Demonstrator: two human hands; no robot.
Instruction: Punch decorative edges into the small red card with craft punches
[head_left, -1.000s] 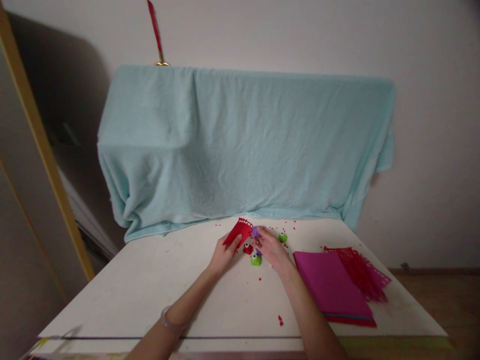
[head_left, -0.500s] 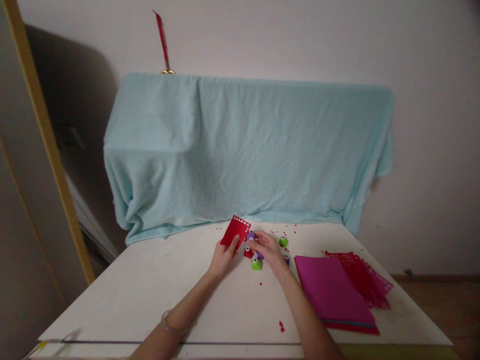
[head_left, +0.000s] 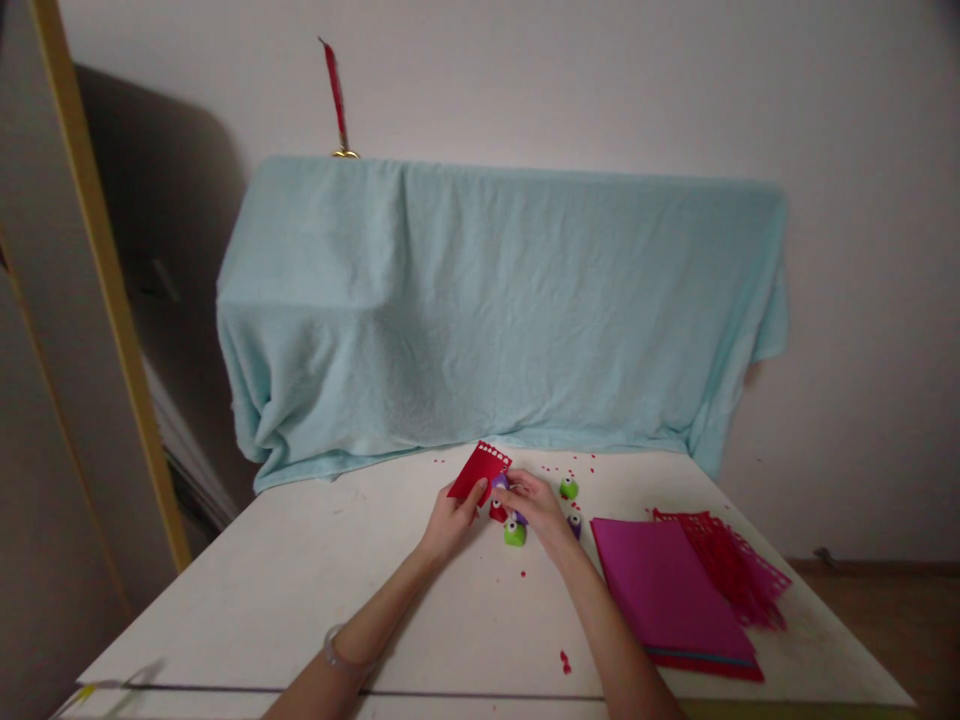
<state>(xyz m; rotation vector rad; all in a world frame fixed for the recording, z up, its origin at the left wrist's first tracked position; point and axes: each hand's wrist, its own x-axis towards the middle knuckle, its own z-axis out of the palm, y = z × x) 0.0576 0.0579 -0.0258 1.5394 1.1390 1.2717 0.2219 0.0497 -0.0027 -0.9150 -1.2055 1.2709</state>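
Note:
My left hand (head_left: 448, 520) pinches the lower edge of a small red paper card (head_left: 478, 470) with punched holes along its top edge, held tilted above the white table (head_left: 300, 590). My right hand (head_left: 534, 508) grips a small purple punch (head_left: 501, 483) against the card's right edge. Just below my hands on the table sit a red punch (head_left: 496, 512) and a green punch with eyes (head_left: 514, 532). Another green punch (head_left: 569, 488) and a purple one (head_left: 574, 523) lie to the right.
A stack of magenta paper sheets (head_left: 667, 590) lies on the right of the table, with punched red sheets (head_left: 731, 565) beside it. Red paper bits are scattered about. A light blue towel (head_left: 502, 300) drapes something at the back. A wooden frame (head_left: 105, 290) stands left.
The view has shifted slightly. My hands stay together at the card; the card's tilt changed a little as the purple punch moved along its edge.

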